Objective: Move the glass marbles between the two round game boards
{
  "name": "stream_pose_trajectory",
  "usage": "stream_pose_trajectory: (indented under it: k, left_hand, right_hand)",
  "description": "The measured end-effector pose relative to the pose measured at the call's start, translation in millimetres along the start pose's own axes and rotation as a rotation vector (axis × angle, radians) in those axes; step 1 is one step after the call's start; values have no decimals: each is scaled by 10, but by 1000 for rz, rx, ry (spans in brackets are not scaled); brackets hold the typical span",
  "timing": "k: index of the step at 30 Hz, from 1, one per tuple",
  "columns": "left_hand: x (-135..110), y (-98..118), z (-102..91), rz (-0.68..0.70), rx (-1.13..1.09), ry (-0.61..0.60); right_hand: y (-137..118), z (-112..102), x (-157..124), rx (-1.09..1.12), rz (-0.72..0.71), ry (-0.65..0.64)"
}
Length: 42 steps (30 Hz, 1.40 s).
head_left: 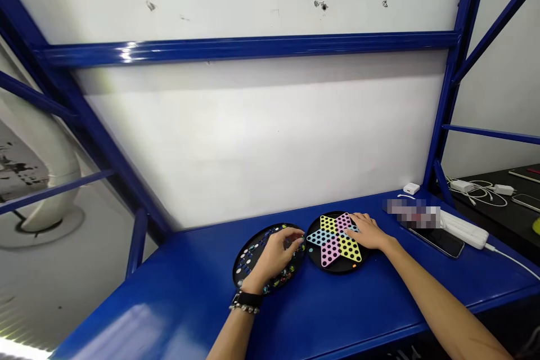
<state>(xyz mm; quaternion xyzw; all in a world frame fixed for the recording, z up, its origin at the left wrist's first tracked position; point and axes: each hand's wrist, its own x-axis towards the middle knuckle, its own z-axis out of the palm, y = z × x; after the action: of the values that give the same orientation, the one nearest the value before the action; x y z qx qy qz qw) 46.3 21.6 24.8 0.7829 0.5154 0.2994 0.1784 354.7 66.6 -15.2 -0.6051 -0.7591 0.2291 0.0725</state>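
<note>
A star-shaped Chinese checkers board (331,247) in pink, yellow and pale blue, dotted with dark holes, lies on a round black tray (314,261). My right hand (366,230) rests flat on the board's right side, fingers spread, covering part of that edge. To the left is a second round black tray (253,239) with many small glass marbles (283,277) around it and white and blue pieces on its left. Over this tray hovers my left hand (276,253), fingers curved, with a gap between thumb and forefinger and nothing visible in it.
Both trays stand on a blue metal table (202,275) against a white panel, framed by blue bars (253,49). At the right lie a phone (441,241), a white power strip (464,228) with its cable, and a small white box (411,188). Chargers (462,185) lie on a dark table beyond.
</note>
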Motion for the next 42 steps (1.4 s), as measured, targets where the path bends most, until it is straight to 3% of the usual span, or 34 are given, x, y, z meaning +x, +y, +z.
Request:
stream_pose_trajectory:
  k: [4, 8, 15, 18, 23, 27, 33, 37, 42]
  left_hand:
    - [0, 54, 21, 29, 60, -38]
    - [-41, -124, -119, -70, 137, -1]
    - [-84, -376, -193, -153, 165, -117]
    - [-77, -331, -193, -132, 161, -142]
    - [-34, -61, -94, -97, 33, -30]
    - [-1, 122, 47, -41, -17, -109]
    - [-42, -83, -96, -71, 43, -71]
    - [-88, -219, -234, -123, 123, -213]
    - [-113, -197, -248, -159, 105, -299]
  right_hand:
    - [6, 1, 6, 0, 6, -10]
    - [4, 0, 11, -22, 0, 2]
    - [-22, -19, -8, -17, -3, 13]
    - [-29, -28, -18, -11, -15, 24]
    - [-33, -37, -28, -10, -15, 12]
    - [-28, -38, -29, -30, -3, -2]
    - [-33, -34, -33, -18, -7, 10]
    - [-44, -38, -37, -9, -13, 11]
    - [-38, -43, -31, -19, 5, -6]
